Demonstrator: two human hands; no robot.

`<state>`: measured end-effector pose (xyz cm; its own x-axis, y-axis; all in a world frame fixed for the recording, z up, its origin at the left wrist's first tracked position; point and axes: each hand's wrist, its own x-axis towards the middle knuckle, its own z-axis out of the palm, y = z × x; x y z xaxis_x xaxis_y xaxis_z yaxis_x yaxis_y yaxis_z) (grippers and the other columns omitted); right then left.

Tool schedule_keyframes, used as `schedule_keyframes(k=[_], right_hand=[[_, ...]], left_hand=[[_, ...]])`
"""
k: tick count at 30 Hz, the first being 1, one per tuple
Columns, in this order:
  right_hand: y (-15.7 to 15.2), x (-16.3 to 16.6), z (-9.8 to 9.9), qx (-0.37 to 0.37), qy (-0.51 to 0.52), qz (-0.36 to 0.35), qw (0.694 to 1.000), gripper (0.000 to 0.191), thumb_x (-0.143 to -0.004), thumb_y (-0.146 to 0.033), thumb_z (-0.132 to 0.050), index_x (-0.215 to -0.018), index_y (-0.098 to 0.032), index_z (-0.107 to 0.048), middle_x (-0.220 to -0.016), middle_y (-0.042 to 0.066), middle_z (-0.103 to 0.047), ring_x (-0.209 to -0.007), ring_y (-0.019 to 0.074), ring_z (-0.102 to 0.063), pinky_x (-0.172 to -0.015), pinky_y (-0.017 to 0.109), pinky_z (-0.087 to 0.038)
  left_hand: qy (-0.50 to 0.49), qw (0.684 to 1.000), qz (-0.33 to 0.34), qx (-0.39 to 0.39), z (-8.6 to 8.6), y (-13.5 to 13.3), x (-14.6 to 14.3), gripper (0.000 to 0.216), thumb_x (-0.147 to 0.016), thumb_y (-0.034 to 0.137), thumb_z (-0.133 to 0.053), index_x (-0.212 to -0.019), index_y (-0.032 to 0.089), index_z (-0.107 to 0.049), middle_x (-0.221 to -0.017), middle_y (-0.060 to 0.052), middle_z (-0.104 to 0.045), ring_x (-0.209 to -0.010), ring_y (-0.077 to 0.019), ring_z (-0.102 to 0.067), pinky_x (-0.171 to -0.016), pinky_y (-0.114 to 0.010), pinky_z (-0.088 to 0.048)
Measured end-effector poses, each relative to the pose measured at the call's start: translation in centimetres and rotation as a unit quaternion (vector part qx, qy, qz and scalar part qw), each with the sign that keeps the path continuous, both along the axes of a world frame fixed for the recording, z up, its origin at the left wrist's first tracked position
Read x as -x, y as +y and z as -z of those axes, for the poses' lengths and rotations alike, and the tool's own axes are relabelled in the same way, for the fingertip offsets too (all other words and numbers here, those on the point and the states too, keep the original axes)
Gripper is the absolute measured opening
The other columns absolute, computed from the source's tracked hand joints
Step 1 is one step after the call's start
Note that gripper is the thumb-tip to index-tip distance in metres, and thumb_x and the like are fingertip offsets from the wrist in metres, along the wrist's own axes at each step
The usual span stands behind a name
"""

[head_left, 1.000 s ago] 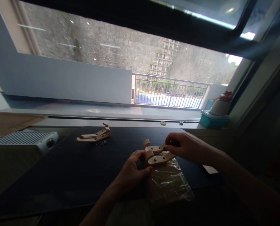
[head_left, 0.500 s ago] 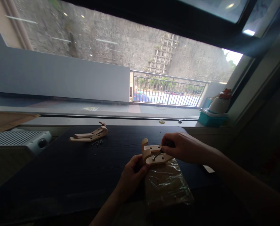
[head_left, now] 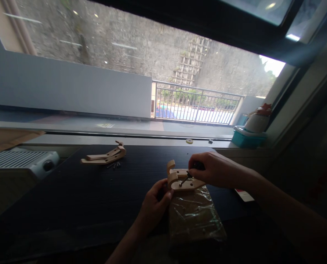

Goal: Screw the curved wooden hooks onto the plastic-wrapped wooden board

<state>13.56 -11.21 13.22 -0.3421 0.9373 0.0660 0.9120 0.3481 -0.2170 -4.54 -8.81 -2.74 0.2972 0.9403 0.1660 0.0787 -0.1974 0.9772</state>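
Observation:
My left hand (head_left: 152,205) grips the curved end of a light wooden piece (head_left: 180,179) made of hooked flat parts, held just above the dark table (head_left: 83,198). My right hand (head_left: 213,169) is closed on a small dark screwdriver (head_left: 185,179) whose tip rests on a hole in that piece. Under both lies a clear plastic bag (head_left: 195,216) with wooden parts inside.
A second wooden assembly (head_left: 104,156) lies at the table's far left with several small screws (head_left: 114,165) beside it. A white ribbed appliance (head_left: 20,161) stands at the left. On the window sill sit a teal box (head_left: 248,139) and a small ring (head_left: 189,140).
The view has dropped and shifted a little. My right hand has brought the screwdriver tip down onto the wooden piece, and the piece now lies flatter in my left hand.

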Motion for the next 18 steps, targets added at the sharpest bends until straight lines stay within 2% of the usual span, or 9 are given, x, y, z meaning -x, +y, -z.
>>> schedule_keyframes(k=[9,13,18], right_hand=[[0.8,0.1,-1.0,0.033,-0.008,-0.061,0.998,0.017,-0.076,-0.027,-0.054,-0.086,-0.020,-0.066,-0.074,-0.002,-0.062,-0.062,0.0093,-0.050,-0.054,0.021,-0.033],[2.2,-0.1,-0.7,0.053,0.006,-0.058,0.997,0.016,-0.075,-0.028,-0.056,-0.086,-0.018,-0.063,-0.077,0.000,-0.062,-0.064,0.0106,-0.052,-0.055,0.021,-0.036],[3.0,-0.3,-0.7,0.129,0.039,-0.036,0.990,0.020,-0.079,-0.033,-0.051,-0.089,-0.017,-0.059,-0.078,0.002,-0.060,-0.063,0.0112,-0.051,-0.053,0.022,-0.038]], left_hand=[[-0.006,1.000,0.025,-0.012,0.0,-0.1,0.1,0.033,-0.081,0.038,-0.052,-0.108,0.019,-0.057,-0.093,-0.001,-0.063,-0.085,-0.0165,-0.057,-0.073,-0.024,-0.045],[-0.012,1.000,0.024,-0.010,0.1,-0.1,0.1,0.033,-0.080,0.038,-0.054,-0.107,0.019,-0.056,-0.084,0.001,-0.061,-0.077,-0.0143,-0.054,-0.069,-0.022,-0.044],[-0.018,0.999,0.030,0.000,-0.1,-0.1,0.0,0.033,-0.079,0.039,-0.054,-0.104,0.018,-0.055,-0.075,0.002,-0.055,-0.070,-0.0124,-0.050,-0.063,-0.021,-0.042]])
